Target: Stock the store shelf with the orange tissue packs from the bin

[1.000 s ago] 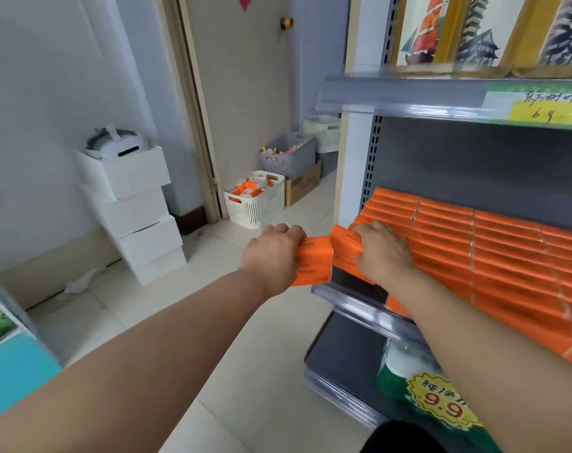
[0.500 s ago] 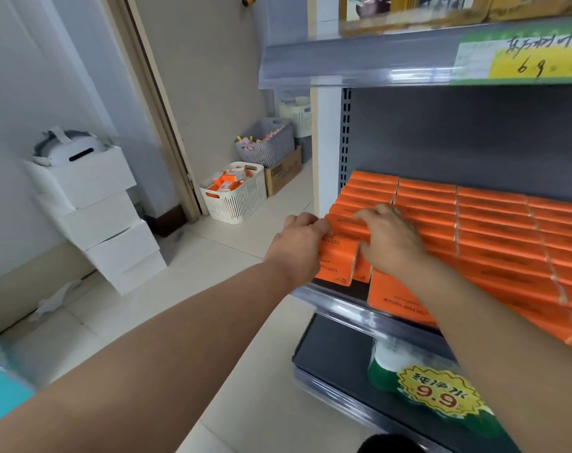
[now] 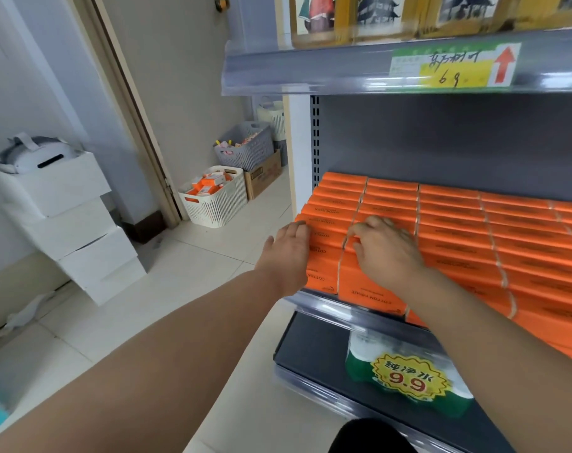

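Observation:
Orange tissue packs [image 3: 458, 230] fill the middle shelf [image 3: 324, 305] in tight rows, several deep. My left hand [image 3: 286, 256] presses flat against the left end of the front-left packs [image 3: 324, 256], with its fingertips on their top edge. Beside it, my right hand [image 3: 387, 251] rests on top of the neighbouring row, fingers bent and pushing down on the packs. Neither hand carries a loose pack. The white slatted bin [image 3: 214, 207], with more orange packs in it, stands on the floor by the door frame, well to the left of the shelf.
A grey basket [image 3: 245, 148] sits on a cardboard box [image 3: 263, 174] behind the bin. White boxes [image 3: 78, 230] are stacked at the left wall with a headset on top. The lower shelf holds a green bottle pack [image 3: 409, 384]. An upper shelf rail [image 3: 360, 73] overhangs.
The packs both hands held off the shelf's left end have been pushed into the front-left rows. My hands moved right with them and now press on the seated packs.

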{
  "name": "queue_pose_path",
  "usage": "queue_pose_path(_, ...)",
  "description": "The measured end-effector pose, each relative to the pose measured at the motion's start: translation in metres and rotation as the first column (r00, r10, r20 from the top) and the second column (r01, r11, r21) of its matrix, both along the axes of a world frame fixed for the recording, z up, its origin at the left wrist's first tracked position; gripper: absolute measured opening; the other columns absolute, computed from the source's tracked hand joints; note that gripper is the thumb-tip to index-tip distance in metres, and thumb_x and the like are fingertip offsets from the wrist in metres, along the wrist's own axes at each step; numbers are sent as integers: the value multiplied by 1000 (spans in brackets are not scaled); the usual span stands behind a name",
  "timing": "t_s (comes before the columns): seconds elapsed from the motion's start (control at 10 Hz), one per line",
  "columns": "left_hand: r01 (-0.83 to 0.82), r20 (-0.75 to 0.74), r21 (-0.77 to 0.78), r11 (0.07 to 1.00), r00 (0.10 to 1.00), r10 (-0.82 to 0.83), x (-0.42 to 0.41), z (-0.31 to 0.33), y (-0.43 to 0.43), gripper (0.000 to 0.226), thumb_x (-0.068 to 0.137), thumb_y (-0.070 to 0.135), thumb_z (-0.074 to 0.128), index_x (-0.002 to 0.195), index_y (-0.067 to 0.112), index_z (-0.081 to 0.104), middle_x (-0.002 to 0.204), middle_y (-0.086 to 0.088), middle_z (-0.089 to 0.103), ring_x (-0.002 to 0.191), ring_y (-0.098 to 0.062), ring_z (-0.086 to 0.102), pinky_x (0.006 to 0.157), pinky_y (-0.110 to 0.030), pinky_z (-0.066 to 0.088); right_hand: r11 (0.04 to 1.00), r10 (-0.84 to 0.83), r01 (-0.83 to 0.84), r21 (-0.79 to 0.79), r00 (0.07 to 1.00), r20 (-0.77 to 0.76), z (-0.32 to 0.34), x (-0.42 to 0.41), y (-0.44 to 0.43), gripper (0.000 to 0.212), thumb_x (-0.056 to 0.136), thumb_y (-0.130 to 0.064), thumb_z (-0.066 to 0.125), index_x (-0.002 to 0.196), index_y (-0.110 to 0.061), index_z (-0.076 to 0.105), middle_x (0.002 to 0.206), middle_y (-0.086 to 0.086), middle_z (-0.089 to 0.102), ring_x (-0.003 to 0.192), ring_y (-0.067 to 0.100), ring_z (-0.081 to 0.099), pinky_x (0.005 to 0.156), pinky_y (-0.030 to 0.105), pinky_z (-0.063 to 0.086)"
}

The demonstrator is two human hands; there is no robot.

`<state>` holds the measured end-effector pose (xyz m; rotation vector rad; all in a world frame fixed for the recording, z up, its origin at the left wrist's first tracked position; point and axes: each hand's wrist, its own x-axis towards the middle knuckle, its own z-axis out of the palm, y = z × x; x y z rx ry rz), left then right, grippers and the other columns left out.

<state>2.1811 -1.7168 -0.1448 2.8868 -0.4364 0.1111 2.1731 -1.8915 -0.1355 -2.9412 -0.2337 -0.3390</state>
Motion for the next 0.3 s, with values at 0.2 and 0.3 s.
queue_pose_path(0.2, 21, 59, 45, 999, 998, -24, -17, 19, 3, 67, 78, 3, 58, 139, 13, 30, 144, -6, 36, 133, -26, 31, 108, -44, 31, 999, 46, -46, 2, 999, 16, 8, -19, 9, 27, 96, -20, 46, 121, -22, 56, 123, 4, 50, 119, 24, 43, 97, 42, 36)
queue_pose_path(0.3, 31, 43, 61, 998, 999, -33, -29, 29, 6, 69, 79, 1, 56, 141, 13, 29, 144, -6, 36, 133, -26, 31, 107, -44, 34, 998, 49, -49, -39, 999, 4, 9, -29, 12, 30, 96, -23, 46, 125, -23, 54, 126, 5, 49, 122, 24, 41, 99, 42, 36)
